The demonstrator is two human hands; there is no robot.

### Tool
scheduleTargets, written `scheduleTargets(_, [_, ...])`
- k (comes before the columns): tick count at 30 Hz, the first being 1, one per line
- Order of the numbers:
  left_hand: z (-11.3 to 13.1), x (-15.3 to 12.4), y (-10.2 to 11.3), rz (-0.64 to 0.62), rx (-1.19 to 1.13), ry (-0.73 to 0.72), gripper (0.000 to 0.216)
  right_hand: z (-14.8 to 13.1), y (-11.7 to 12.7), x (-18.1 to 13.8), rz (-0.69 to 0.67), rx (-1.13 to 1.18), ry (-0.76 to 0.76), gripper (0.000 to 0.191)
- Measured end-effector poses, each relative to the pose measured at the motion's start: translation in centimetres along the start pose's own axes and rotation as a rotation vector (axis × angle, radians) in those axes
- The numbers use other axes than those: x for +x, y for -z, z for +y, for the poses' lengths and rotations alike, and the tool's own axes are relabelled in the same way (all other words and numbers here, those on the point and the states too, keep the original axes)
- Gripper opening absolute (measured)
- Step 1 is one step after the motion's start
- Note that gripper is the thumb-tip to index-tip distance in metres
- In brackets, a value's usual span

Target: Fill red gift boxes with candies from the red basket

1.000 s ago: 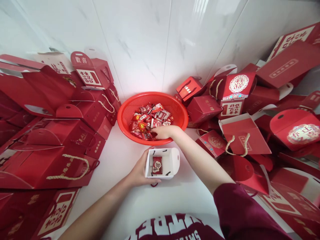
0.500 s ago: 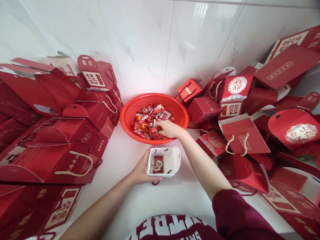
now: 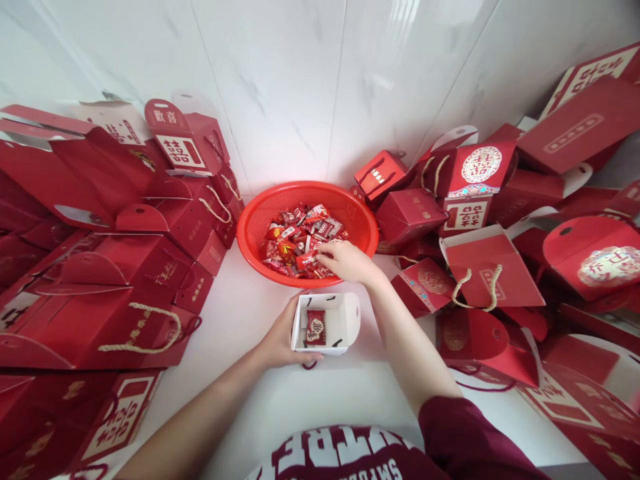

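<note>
A red plastic basket (image 3: 255, 227) full of red-wrapped candies (image 3: 295, 243) sits against the white wall. My right hand (image 3: 347, 261) reaches into it with fingers curled over the candies at the near side; what they grip is hidden. In front of the basket stands a small open box (image 3: 345, 320), white inside, with one red candy (image 3: 315, 327) lying in it. My left hand (image 3: 277, 340) grips the box's left side.
Red gift boxes with rope handles are piled on the left (image 3: 140, 293) and on the right (image 3: 480, 267). A white tiled wall (image 3: 320, 87) rises behind. The white floor (image 3: 320, 393) shows between the piles.
My right hand has shifted from the basket's near rim a little right and deeper among the candies. The left hand and the box have stayed put.
</note>
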State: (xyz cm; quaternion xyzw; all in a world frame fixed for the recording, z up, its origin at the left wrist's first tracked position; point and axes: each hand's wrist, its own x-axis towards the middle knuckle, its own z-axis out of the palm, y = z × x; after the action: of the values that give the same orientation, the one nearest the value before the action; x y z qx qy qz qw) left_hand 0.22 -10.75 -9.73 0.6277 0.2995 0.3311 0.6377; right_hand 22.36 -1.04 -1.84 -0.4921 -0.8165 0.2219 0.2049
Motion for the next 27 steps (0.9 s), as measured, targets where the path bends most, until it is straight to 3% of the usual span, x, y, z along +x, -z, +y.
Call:
scheduleTargets(3, [-0.1, 0.1, 0.1, 0.012, 0.043, -0.027, 0.110, -0.2, 0.2, -0.2, 0.027, 0.029, -0.001, 0.025])
scheduleTargets(6, [-0.4, 0.1, 0.2, 0.028, 0.051, -0.057, 0.112, -0.4, 0.8, -0.8, 0.024, 0.264, 0.073, 0.024])
scheduleTargets(10, [-0.3, 0.1, 0.2, 0.005, 0.041, -0.032, 0.111, -1.0, 2.3, -2.1, -0.132, 0.597, 0.210, 0.022])
scheduleTargets(14, [-0.2, 0.1, 0.1, 0.011, 0.037, -0.029, 0.110, -2.1, 3.9, -3.7, -0.252, 0.548, 0.267, 0.016])
scheduleTargets(27, [-0.3, 0.2, 0.1, -0.004, 0.120, -0.086, 0.104, -3.1, 5.2, -5.8, -0.233, 0.361, 0.228, 0.017])
